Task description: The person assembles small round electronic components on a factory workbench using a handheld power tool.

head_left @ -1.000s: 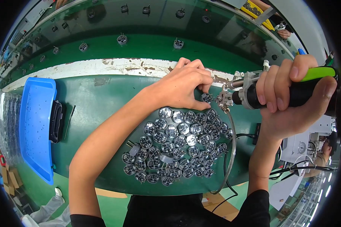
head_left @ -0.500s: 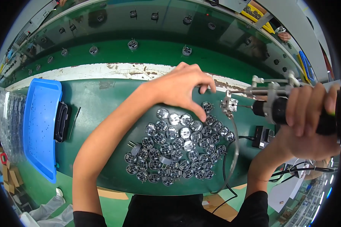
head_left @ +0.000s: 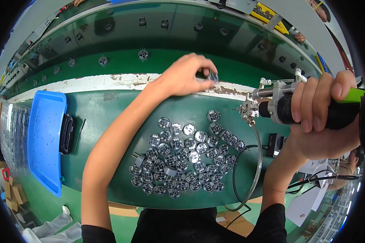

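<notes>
While the left hand (head_left: 186,77) pinches one small round silver-and-black part (head_left: 212,77) at the white belt edge, the right hand (head_left: 328,117) grips a black, green-handled power driver (head_left: 308,107), axis horizontal, tip pointing left, just right of and below the part; hands apart.

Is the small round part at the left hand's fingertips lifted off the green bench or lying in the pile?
Lifted. The left hand pinches one small round part above the white strip, apart from the pile.
</notes>
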